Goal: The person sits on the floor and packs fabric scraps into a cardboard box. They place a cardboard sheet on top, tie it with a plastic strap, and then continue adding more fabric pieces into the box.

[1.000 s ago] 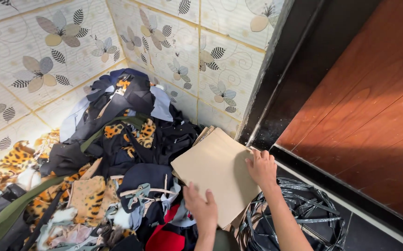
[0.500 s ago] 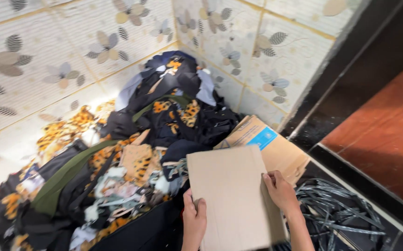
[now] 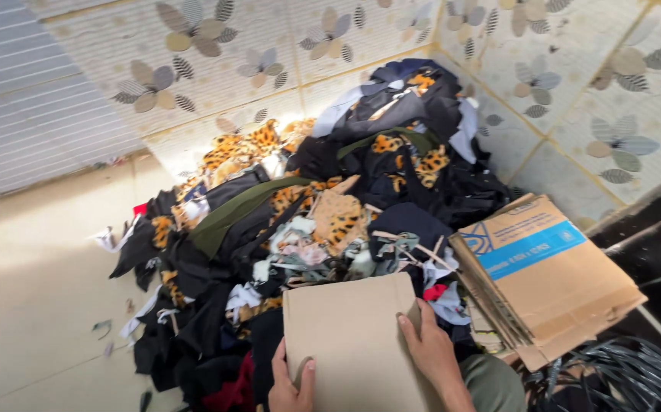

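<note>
A person's two hands grip a plain brown cardboard sheet (image 3: 353, 347) at the near edge of the scene, above a heap of fabric scraps (image 3: 307, 221). The left hand (image 3: 291, 385) clasps the sheet's near left edge, thumb lying on its face; the right hand (image 3: 429, 349) presses flat on the right side, fingers spread toward the sheet's far right corner. The sheet lies between the two hands, its far edge touching the scraps.

The heap is a jumble of black, leopard-print, olive and pale cloth, banked against a tiled wall (image 3: 216, 53) patterned with leaf and flower motifs, filling the corner at the far side. Just right of the sheet rests a stack of flattened cardboard boxes (image 3: 551, 282), the top one bearing a blue label. At the near right corner sits a tangle of dark strapping (image 3: 620, 378). A pale floor (image 3: 33, 290) stretches to the left, dotted with a few stray cloth bits.
</note>
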